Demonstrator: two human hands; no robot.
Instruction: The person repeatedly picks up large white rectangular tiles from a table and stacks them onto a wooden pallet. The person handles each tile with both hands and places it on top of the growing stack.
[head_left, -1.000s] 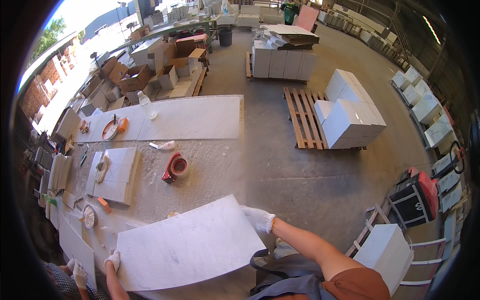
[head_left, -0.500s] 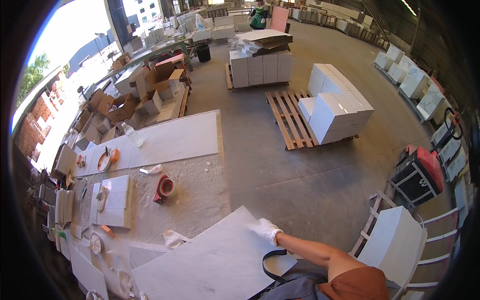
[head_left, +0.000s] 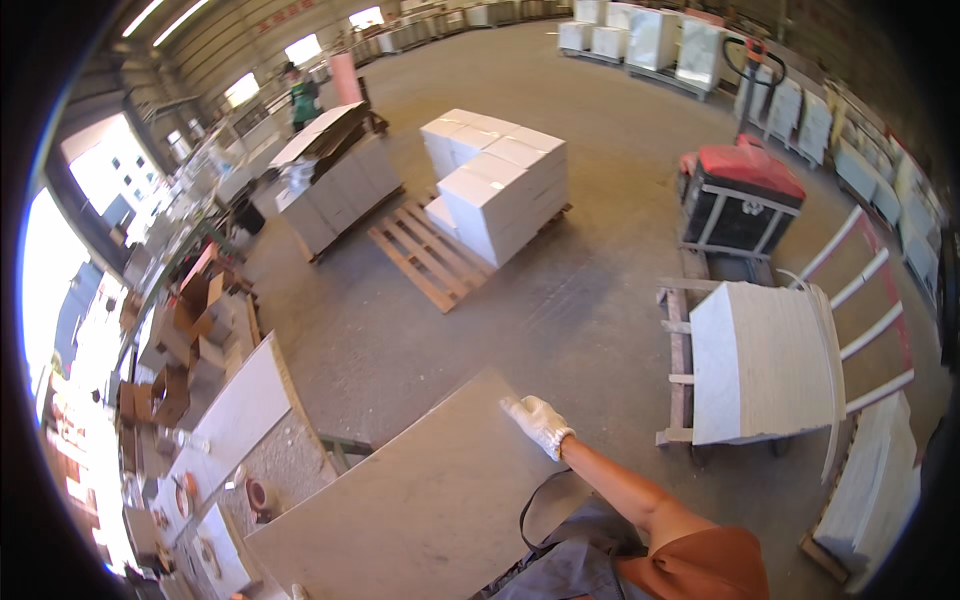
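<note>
A large pale marble slab (head_left: 400, 490) spreads out in front of me, its far corner out over the floor beyond the workbench. My right hand (head_left: 540, 425), in a white knit glove, is closed on the slab's right edge near that corner; the fingertips are slightly blurred. Only a small white gloved tip of my left hand (head_left: 298, 592) shows at the bottom, on the slab's left edge; the rest is out of the picture. Left of the slab, the dusty workbench (head_left: 300, 445) carries a red tape dispenser (head_left: 262, 497) and a smaller stack of tiles (head_left: 222, 550).
On my right, upright slabs (head_left: 765, 365) stand on a wooden-framed cart, with a red-and-black pallet truck (head_left: 745, 195) behind. Boxed stacks (head_left: 505, 190) sit on a pallet (head_left: 420, 250) ahead. Cardboard boxes (head_left: 195, 310) line the left. A person in green (head_left: 303, 100) stands far back.
My view has turned right, so bench and pallets shift left and the cart comes further in. The slab has swung with me, away from the bench, and its face looks darker.
</note>
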